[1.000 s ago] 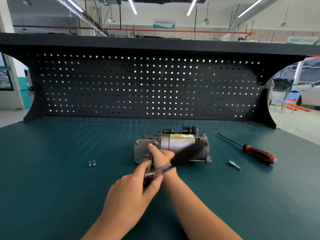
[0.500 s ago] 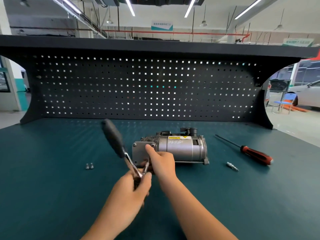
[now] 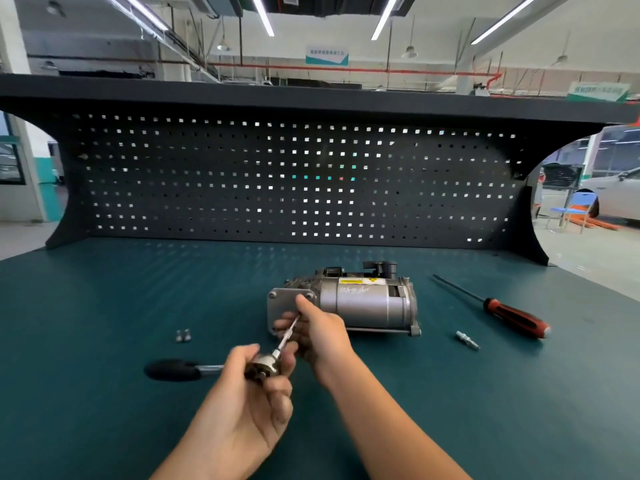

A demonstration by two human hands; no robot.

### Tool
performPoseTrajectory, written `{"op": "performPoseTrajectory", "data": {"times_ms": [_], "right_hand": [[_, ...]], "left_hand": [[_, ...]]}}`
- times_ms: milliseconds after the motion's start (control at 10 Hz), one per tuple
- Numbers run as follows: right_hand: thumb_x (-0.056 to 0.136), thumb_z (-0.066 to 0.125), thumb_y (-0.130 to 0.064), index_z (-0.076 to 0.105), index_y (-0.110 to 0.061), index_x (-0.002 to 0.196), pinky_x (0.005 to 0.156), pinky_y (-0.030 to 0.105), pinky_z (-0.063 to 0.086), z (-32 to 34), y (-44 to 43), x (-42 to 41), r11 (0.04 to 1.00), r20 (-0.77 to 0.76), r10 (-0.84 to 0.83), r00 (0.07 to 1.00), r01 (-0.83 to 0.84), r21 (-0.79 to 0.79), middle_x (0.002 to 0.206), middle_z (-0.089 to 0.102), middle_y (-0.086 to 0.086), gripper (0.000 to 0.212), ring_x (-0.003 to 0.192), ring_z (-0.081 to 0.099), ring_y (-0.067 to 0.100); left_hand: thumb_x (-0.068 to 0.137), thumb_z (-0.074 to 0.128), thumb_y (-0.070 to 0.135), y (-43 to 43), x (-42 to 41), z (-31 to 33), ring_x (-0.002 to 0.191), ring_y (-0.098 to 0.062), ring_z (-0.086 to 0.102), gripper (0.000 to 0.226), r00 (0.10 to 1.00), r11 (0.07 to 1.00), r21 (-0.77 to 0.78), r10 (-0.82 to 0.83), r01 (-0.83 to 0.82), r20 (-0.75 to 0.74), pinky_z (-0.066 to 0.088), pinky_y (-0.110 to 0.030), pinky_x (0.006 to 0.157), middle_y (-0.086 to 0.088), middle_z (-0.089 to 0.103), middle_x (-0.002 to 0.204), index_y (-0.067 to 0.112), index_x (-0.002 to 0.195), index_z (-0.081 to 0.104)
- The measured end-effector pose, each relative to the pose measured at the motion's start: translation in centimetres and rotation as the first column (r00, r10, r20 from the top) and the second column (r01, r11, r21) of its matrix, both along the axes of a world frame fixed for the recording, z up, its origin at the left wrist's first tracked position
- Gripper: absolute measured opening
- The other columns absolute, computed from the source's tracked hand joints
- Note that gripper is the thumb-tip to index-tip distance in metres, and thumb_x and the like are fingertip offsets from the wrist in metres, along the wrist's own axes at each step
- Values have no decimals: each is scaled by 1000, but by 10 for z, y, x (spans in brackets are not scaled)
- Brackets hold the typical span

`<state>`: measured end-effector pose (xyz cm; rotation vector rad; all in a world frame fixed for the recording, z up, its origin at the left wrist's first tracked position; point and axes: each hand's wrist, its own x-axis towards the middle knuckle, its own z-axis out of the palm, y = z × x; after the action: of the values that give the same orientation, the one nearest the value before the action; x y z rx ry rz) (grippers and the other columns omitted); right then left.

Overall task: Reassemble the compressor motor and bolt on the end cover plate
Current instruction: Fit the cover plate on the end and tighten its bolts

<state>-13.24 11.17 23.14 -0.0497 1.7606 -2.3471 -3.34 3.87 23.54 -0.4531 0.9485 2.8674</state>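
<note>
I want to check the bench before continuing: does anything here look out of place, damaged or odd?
Nothing looks damaged or spilled. Two small bolts lie loose on the bench left of the end cover plate, and one small metal part lies alone on the right, near the screwdriver; they might be forgotten.

Teal bench (image 3: 104, 410) carries compressor motor (image 3: 363, 303), red screwdriver (image 3: 498, 308), two bolts (image 3: 183, 335), one fitting (image 3: 467, 340).

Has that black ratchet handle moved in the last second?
Yes. The ratchet swung counterclockwise: its handle went from across the compressor motor to the left, near the two loose bolts.
</note>
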Motion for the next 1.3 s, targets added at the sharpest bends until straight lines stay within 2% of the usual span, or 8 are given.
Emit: {"op": "performPoseTrajectory", "data": {"times_ms": [100, 300, 400, 600, 900, 1000, 1100, 1300], "right_hand": [[96, 48, -29, 59, -8, 65, 43, 17, 37, -1, 0, 2, 987, -73, -2, 997, 14, 162, 50, 64, -1, 39, 39, 57, 8], [88, 59, -33, 58, -8, 51, 51, 22, 39, -6, 3, -8, 820, -358, -64, 931, 254, 513, 50, 61, 6, 45, 48, 55, 14], [90, 57, -22, 57, -4, 58, 48, 20, 36, -8, 2, -9, 944, -205, -62, 977, 124, 306, 57, 58, 12, 37, 49, 51, 19], [94, 50, -27, 57, -8, 71, 41, 17, 32, 5, 0, -2, 997, -6, 51, 999, -51, 53, 46, 61, -2, 31, 36, 54, 8], [86, 63, -29, 52, -16, 35, 44, 14, 37, 11, 11, -10, 856, -320, -15, 947, 177, 486, 36, 53, -5, 54, 35, 49, 4], [89, 59, -18, 51, -12, 50, 46, 21, 35, 9, 11, -11, 931, -202, -29, 979, 100, 352, 37, 51, -4, 40, 37, 48, 10], [91, 57, -18, 57, -8, 62, 43, 20, 36, 8, 10, -5, 991, -65, 6, 998, 3, 136, 46, 59, 0, 30, 37, 52, 10], [95, 50, -32, 56, -12, 54, 44, 18, 37, 2, 4, -1, 930, -216, -28, 976, 105, 351, 52, 62, 3, 47, 43, 54, 11]], "left_hand": [[96, 42, 19, -5, 2, -3, 31, -5, 41, 22, 998, 976, -210, 60, -63, -20, 36, -12, 32, -1, 57, 50, 5, 87, 58], [93, 44, 40, -8, 0, -22, 99, -13, 58, 52, 956, -649, -704, -153, -287, -249, 42, -26, 75, 8, 55, 109, 27, 140, 26], [95, 43, 38, -1, 3, -13, 93, -18, 61, 37, 970, -501, -831, -106, -243, -220, 47, -33, 75, 3, 61, 108, 23, 129, 41], [95, 42, 27, -15, -5, 17, 28, -4, 35, 29, 998, 991, -122, 42, -47, -41, 34, -12, 31, 1, 50, 48, 2, 89, 57], [91, 36, 46, -13, -5, 11, 104, -15, 58, 40, 949, -847, -427, -279, -315, -146, 36, -27, 69, 10, 56, 110, 32, 128, 33], [94, 35, 41, -10, -6, 10, 74, -10, 63, 18, 949, -460, -832, -207, -311, -240, 46, -27, 66, 6, 65, 84, 32, 104, 48], [96, 39, 21, -6, -3, 10, 36, -10, 46, 26, 993, 789, -615, -64, -8, -95, 42, -20, 38, -4, 61, 56, 12, 91, 63], [93, 43, 20, -13, -3, 6, 32, -6, 28, 29, 997, 821, -571, -44, -3, -68, 28, -16, 32, 0, 51, 49, 1, 95, 64]]}}
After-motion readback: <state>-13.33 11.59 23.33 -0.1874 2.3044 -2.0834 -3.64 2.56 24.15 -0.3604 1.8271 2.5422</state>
